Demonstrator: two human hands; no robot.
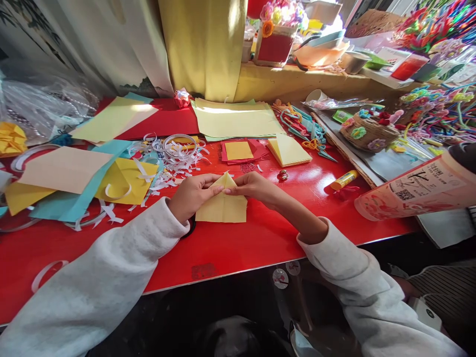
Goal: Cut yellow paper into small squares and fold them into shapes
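Red table (271,233); left hand (192,195), right hand (256,186) pinching paper (223,209).

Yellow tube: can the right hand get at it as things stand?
Likely yes: mostly open red tabletop lies between the right hand and the yellow tube, though that hand is pinching the folded yellow paper.

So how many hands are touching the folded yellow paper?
2: the left hand on the upper left of the yellow paper, the right hand on its upper right.
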